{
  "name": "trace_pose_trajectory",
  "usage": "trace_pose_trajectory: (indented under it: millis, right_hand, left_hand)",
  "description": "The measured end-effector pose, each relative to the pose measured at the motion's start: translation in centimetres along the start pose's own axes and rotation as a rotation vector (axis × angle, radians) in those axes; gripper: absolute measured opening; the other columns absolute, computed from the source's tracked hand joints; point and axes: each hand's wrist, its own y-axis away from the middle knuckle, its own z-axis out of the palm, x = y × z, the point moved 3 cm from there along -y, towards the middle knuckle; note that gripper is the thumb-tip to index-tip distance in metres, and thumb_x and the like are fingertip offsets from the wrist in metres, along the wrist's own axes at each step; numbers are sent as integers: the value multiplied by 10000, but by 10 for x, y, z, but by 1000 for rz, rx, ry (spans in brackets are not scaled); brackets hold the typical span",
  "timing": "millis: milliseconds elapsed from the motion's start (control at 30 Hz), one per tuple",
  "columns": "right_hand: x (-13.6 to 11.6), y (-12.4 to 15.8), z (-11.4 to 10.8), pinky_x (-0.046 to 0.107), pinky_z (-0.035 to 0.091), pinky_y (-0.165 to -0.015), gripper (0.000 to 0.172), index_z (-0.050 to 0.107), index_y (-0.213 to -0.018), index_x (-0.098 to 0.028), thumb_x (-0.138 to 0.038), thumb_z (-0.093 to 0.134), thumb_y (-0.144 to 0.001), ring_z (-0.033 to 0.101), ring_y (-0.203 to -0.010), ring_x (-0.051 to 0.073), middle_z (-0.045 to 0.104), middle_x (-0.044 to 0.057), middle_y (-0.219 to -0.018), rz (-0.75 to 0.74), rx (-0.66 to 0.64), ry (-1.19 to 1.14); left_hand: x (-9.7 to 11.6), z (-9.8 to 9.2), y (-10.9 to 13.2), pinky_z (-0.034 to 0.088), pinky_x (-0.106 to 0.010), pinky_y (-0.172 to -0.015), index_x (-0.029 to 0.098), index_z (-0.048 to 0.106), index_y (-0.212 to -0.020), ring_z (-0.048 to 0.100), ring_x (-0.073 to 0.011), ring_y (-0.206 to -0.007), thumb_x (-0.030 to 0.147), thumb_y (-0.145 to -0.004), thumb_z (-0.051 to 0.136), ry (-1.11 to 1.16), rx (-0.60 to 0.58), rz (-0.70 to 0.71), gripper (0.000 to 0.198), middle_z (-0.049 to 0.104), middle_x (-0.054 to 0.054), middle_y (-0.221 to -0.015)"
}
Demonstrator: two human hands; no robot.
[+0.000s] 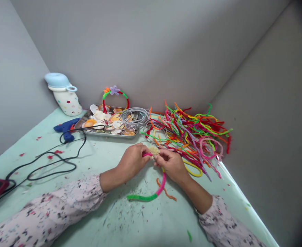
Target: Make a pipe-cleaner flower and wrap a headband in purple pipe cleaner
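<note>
Nearest: speckled sleeves at both sides; a green scrap on the pale green table; beyond it, a curved fuzzy band, green then pink then yellow, its free end toward the left, its other end running up under the right hand; an orange stem lies just beside the band.

Hands: left hand closed in a narrow pinch on a pink stub; right thumb and fingers narrow, pinching the edge of a pale yellow tuft, which sits between the two hands, above the table; whether stub and band are one piece cannot be told, the fingers hide the join.

Handling note (judgement): left pinch best kept firm and close to the tuft, so the stub does not twist; right fingers best working in small, snug turns, without crushing the pile; band's loose end wants to hang free of the orange stem.

Farther: black cord at left; blue glue gun; metal tray of shells, with wire coils over its right end; heap of coloured stems at right; decorated hoop and bottle near the wall.
</note>
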Motion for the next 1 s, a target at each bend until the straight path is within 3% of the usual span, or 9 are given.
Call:
trace_pose_trajectory:
  millis: [233, 433, 733, 1000]
  right_hand:
    - [3, 1, -1, 224, 471, -571, 146, 673, -834, -180, -268, 558, -818, 614, -590, 134, 672, 4, -653, -54, 20, 52]
    - [0, 2, -2, 256, 490, -665, 129, 670, -795, -192, -240, 552, -816, 609, -624, 142, 672, 1, -660, -171, 84, 185]
    - [-6, 5, -4, 317, 474, -874, 122, 684, -794, -219, -226, 563, -807, 642, -904, 203, 700, 24, -795, -282, 160, 259]
    - [-9, 8, -3, 287, 493, -792, 126, 683, -840, -218, -236, 561, -812, 637, -852, 187, 690, 39, -851, -342, 194, 302]
  left_hand:
    - [3, -2, 0, 373, -231, -622, 155, 691, -731, 534, -132, -663, 197, -749, 584, 62, -28, -16, 117, 614, -24, -729]
    - [-2, 2, -1, 360, -212, -526, 146, 676, -720, 507, -111, -563, 268, -735, 599, 243, -76, -94, 146, 606, -17, -695]
    - [6, 1, 5, 328, -203, -469, 137, 626, -684, 468, -87, -454, 299, -705, 620, 502, -117, -263, 164, 542, 26, -514]
    - [8, 6, 9, 283, -209, -450, 146, 569, -631, 405, -72, -413, 263, -685, 613, 685, -70, -404, 136, 497, 38, -440]
